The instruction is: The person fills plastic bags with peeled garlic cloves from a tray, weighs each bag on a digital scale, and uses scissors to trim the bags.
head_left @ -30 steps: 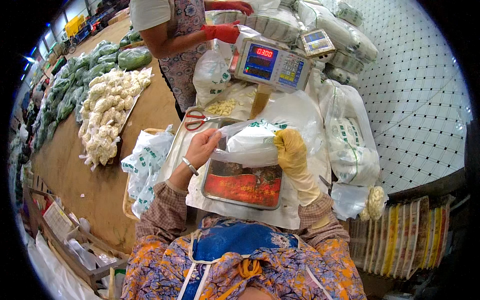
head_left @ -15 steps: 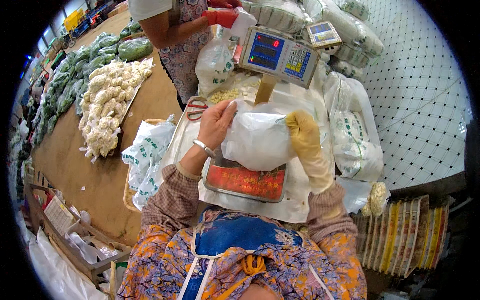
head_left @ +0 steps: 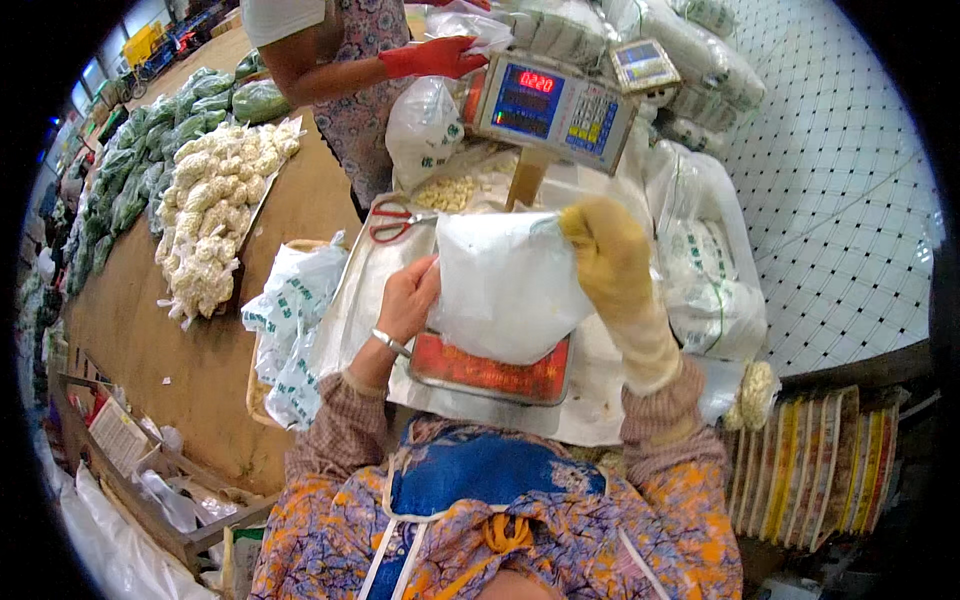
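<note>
A white plastic bag (head_left: 508,290) hangs spread between my hands, its lower end over the red pan (head_left: 485,378) of a weighing scale. My bare left hand (head_left: 407,300), with a bangle at the wrist, is closed on the bag's left edge. My right hand (head_left: 607,250), in a yellowish glove, grips its upper right corner. What the bag holds, if anything, is hidden. Red-handled scissors (head_left: 392,224) lie beyond my left hand. Behind the bag stands the scale's lit display (head_left: 548,112) on a post.
Pale peeled cloves (head_left: 446,192) lie on the white-covered table. Printed plastic bags (head_left: 300,300) fill a basket at left. Packed bags (head_left: 700,250) stand at right, above stacked crates (head_left: 800,470). Across the table is a co-worker's red-gloved hand (head_left: 435,58).
My left hand has moved down the bag's edge, and the bag now hangs longer and flatter. My right hand rose slightly. The scale's reading changed. The co-worker's red-gloved hand shifted.
</note>
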### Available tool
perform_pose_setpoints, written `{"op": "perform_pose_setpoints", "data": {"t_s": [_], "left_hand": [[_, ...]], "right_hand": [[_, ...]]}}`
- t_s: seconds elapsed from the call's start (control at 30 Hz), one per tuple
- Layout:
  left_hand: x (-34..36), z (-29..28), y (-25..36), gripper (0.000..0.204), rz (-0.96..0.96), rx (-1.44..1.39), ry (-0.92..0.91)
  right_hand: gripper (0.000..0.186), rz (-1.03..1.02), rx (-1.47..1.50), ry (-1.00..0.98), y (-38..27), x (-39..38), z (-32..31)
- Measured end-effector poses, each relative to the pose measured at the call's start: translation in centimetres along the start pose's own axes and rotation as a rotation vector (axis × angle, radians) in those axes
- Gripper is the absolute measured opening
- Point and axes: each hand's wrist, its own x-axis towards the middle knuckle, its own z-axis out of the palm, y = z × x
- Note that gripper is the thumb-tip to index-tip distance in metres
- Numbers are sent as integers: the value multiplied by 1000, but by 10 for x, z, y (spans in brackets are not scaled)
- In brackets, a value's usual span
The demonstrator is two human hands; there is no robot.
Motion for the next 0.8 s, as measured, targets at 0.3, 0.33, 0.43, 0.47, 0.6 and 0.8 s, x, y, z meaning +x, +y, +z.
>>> {"op": "perform_pose_setpoints", "data": {"t_s": [0.3, 0.33, 0.43, 0.47, 0.6, 0.8], "left_hand": [[-12, -5, -32, 28, -95, -162, 64], [-14, -4, -34, 28, -95, -185, 57], [-16, -5, -37, 28, -92, -172, 94], [-19, -4, -36, 30, -84, -143, 83], [-23, -8, -23, 39, 53, 42, 80], [-37, -6, 43, 89, 575, 418, 0]], "right_hand": [[13, -134, -167, 111, -23, 4, -8], [12, -108, -129, 95, -22, 0, -9], [10, -83, 9, 189, -18, 8, -12], [9, -53, -22, 148, -15, 9, -14], [5, -24, -52, 152, -5, 16, -29], [5, 124, 72, 256, -29, 3, -43]]}}
